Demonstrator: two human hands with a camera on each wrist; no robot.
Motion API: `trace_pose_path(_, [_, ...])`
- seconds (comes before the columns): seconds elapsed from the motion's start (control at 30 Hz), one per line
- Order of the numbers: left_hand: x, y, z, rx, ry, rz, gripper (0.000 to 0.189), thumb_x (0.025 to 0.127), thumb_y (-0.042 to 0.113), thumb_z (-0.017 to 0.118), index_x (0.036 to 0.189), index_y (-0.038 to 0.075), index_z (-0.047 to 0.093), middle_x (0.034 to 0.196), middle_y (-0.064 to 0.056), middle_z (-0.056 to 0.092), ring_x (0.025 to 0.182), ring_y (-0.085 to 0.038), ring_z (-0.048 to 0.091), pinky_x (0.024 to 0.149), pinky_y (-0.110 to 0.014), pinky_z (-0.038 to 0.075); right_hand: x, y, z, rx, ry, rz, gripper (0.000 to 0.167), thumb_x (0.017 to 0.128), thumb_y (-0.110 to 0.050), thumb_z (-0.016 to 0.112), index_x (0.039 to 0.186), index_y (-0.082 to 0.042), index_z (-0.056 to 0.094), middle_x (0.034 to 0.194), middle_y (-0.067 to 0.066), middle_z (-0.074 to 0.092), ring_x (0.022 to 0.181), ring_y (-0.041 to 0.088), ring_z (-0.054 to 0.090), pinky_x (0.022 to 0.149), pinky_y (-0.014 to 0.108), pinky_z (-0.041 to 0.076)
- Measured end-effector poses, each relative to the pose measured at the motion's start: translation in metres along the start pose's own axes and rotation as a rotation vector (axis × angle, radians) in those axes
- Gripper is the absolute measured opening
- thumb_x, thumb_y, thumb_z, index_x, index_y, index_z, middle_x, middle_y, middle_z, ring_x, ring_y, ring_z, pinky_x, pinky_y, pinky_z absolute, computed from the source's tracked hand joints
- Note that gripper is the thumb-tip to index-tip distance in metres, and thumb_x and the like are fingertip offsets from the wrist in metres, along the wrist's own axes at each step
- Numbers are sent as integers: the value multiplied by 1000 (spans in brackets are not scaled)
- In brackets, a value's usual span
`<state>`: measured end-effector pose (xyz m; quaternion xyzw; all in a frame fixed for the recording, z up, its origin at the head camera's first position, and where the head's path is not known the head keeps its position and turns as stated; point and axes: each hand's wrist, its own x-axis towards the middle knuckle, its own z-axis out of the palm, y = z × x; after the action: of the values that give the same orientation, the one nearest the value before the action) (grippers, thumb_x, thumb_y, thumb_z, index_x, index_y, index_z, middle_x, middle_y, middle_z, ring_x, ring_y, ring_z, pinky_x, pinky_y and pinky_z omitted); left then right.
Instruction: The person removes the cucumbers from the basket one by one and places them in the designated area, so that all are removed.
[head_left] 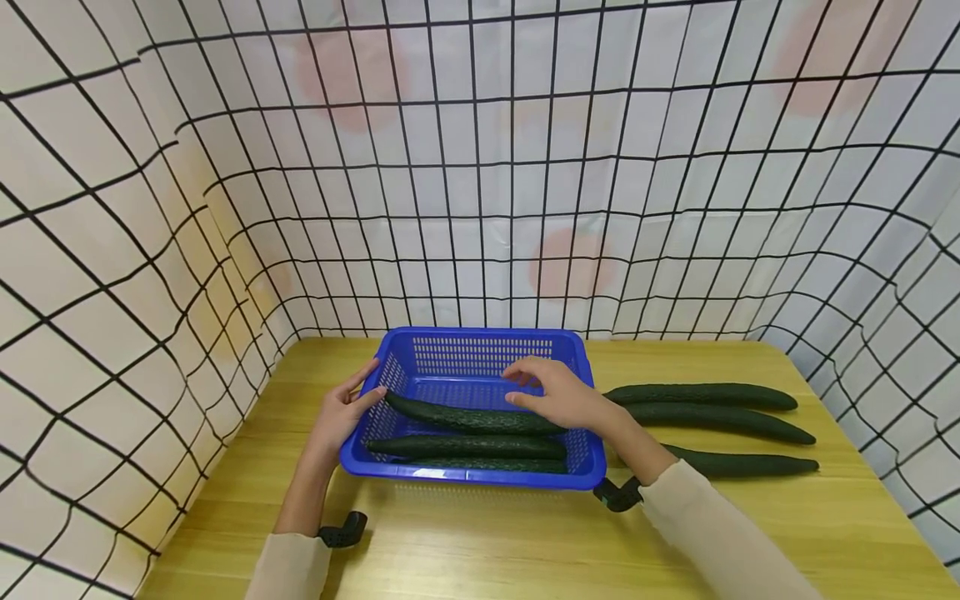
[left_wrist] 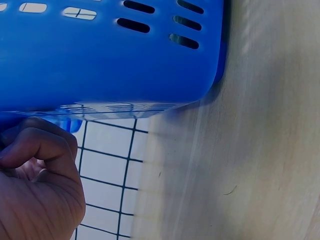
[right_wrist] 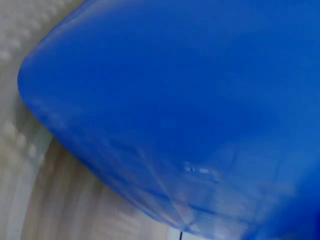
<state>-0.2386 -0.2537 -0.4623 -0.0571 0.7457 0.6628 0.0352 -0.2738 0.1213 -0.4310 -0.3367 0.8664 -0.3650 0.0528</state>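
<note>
A blue plastic basket (head_left: 472, 477) with slotted walls stands on the table. Inside lie three dark green cucumbers; the rear cucumber (head_left: 472, 418) slants with its left end up near the basket's left rim. My left hand (head_left: 339, 417) holds that rim, thumb over the edge beside the cucumber's tip. In the left wrist view, the left hand (left_wrist: 42, 175) has bent fingers against the basket's side (left_wrist: 125, 65). Above the basket's right part hovers my right hand (head_left: 551, 393), fingers loosely bent around nothing. Only the basket's outer wall (right_wrist: 165, 100) fills the right wrist view; that hand is hidden there.
Three more cucumbers lie on the wooden table (head_left: 465, 542) right of the basket: a back one (head_left: 705, 395), a middle one (head_left: 720, 419) and a front one (head_left: 750, 463), partly behind the right forearm. A black grid over white cloth (head_left: 480, 192) encloses the table's back and sides.
</note>
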Motion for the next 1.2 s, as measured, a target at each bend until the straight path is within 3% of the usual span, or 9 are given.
trace_pose_path(0.27, [1,-3,0,-5,-7,7,61,100,32,70,156,34,47,131,-27,67,93,-29,76,76,-41,65,12,-2,19,-43,-118,22,42,102,-32,66,136,-7,62,132,12,66,121,34,63,101,52,54])
trace_pose_path(0.6, [2,-2,1,-4,2,6,60,99,32,71,155,34,48,131,-26,68,91,-29,76,75,-40,65,16,1,26,-124,-230,65,46,102,-36,65,138,-6,62,135,15,66,124,32,63,104,50,53])
trace_pose_path(0.8, [1,-2,-1,-4,1,9,61,99,33,71,155,33,47,128,-26,69,90,-28,76,75,-40,65,17,1,31,-182,-336,95,51,102,-40,64,145,-12,59,142,11,64,132,29,60,110,50,50])
trace_pose_path(1.1, [1,-1,-1,-8,-9,14,62,99,32,71,157,31,46,128,-25,69,89,-28,77,75,-40,65,17,0,33,-264,-362,118,60,100,-45,67,149,-13,55,149,13,56,142,35,48,117,53,41])
trace_pose_path(1.2, [0,-1,-1,-8,-12,15,62,100,32,70,156,32,46,129,-26,69,90,-28,76,75,-40,65,17,0,33,-236,-328,106,55,98,-42,70,144,-13,59,145,13,59,137,35,53,113,53,45])
